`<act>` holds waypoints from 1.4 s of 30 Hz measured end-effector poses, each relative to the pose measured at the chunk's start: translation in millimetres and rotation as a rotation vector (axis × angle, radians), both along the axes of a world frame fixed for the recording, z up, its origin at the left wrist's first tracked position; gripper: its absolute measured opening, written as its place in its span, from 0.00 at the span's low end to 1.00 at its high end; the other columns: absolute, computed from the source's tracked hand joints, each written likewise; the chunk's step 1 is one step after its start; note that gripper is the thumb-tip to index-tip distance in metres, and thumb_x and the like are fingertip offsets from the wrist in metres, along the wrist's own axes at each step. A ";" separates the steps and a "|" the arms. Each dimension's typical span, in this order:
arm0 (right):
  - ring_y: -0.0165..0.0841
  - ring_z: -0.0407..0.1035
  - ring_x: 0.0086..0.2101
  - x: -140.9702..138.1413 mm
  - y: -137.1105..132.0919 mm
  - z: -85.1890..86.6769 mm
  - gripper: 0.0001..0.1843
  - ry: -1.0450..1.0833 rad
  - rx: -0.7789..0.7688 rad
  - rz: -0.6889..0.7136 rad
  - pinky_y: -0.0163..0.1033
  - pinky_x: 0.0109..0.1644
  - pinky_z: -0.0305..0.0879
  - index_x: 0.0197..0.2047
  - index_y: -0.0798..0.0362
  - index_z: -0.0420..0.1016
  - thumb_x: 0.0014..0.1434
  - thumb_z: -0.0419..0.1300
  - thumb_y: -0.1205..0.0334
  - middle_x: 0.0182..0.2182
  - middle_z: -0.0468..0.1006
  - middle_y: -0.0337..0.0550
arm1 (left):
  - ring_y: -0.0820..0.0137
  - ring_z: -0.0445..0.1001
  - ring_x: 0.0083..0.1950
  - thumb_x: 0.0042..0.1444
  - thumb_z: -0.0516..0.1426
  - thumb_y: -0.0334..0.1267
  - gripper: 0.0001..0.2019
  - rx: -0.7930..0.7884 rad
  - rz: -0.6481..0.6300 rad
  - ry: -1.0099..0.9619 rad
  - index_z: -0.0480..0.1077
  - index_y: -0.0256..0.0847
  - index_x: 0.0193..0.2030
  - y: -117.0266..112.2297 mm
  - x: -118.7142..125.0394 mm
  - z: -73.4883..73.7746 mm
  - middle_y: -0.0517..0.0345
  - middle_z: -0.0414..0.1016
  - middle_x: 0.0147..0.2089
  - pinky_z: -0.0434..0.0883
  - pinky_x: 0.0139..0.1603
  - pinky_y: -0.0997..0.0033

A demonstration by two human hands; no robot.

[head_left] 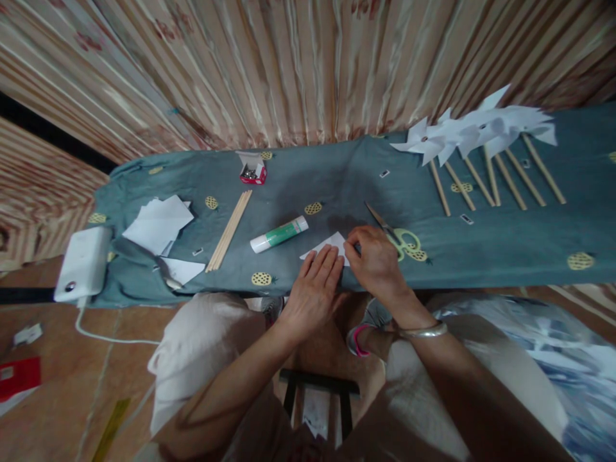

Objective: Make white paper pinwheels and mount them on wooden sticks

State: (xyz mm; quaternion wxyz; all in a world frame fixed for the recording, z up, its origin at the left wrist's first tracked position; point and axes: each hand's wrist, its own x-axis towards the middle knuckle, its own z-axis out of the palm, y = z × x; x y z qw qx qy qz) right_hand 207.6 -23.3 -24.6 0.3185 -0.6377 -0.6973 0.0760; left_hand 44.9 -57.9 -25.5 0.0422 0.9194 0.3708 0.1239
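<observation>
Fingers of left hand (310, 294) flat on paper (338, 239); right hand's (378, 262) curled at its edge, grip unclear; glue (279, 235) left, scissors (385, 224) right.

One head-worn view; it faces forward and down, above the table (332, 173).

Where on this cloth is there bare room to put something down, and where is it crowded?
Free: the back-middle cloth, between red box and pinwheels; the front-right, below the sticks, right of the scissors. Crowded: the left end, with paper sheets and white device; the front middle, where left hand and right hand touch a paper piece beside glue stick.
</observation>
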 end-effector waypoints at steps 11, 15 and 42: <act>0.44 0.69 0.44 2.2 -11.0 -1.2 0.07 -0.001 0.026 0.056 0.49 0.52 0.65 0.39 0.55 0.73 0.61 0.54 0.64 0.42 0.77 0.54 | 0.52 0.48 0.73 0.62 0.52 0.41 0.30 -0.038 0.008 0.049 0.53 0.25 0.67 -0.7 0.0 -0.7 0.35 0.54 0.70 0.52 0.70 0.48; 0.46 0.66 0.52 0.2 -25.0 -6.9 0.15 -0.035 0.037 0.037 0.54 0.57 0.62 0.49 0.57 0.71 0.64 0.50 0.61 0.52 0.73 0.58 | 0.53 0.47 0.73 0.62 0.53 0.41 0.31 -0.051 0.011 0.076 0.53 0.25 0.67 -0.9 1.6 0.6 0.35 0.53 0.71 0.52 0.70 0.48; 0.48 0.62 0.58 27.9 -41.1 -0.2 0.18 0.043 0.047 0.006 0.58 0.59 0.59 0.51 0.58 0.72 0.66 0.48 0.60 0.56 0.70 0.61 | 0.57 0.56 0.71 0.63 0.53 0.39 0.29 -0.062 0.228 -0.153 0.52 0.36 0.68 -16.7 -51.3 8.9 0.38 0.58 0.69 0.56 0.68 0.46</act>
